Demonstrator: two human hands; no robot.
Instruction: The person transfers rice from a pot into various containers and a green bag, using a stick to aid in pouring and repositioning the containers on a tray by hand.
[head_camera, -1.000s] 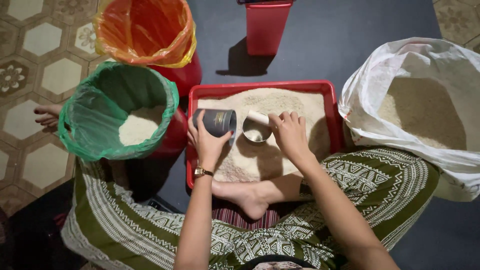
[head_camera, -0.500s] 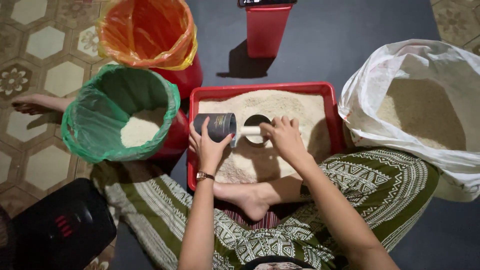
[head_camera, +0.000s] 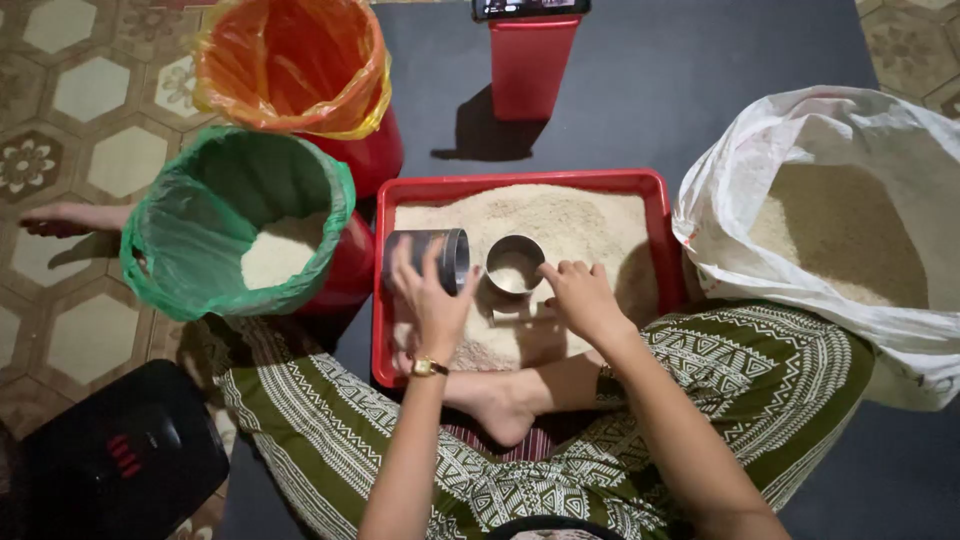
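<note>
A dark can with a label band (head_camera: 425, 258) lies on its side over the left part of the red tray (head_camera: 520, 184), held in the wrapped fingers of the left hand (head_camera: 432, 305). Just right of it on the tray's heaped rice (head_camera: 570, 225) stands a small metal cup (head_camera: 514, 264), part full of rice. The right hand (head_camera: 578, 297) curls narrow beside the cup, fingertips on the grain, holding nothing visible. Left of the tray a green-lined bin (head_camera: 170, 270) holds some rice; behind it is an orange-lined bin (head_camera: 290, 60). Right of the tray a white sack (head_camera: 800, 130) gapes, full of rice. Since half a second ago the can has barely shifted.
</note>
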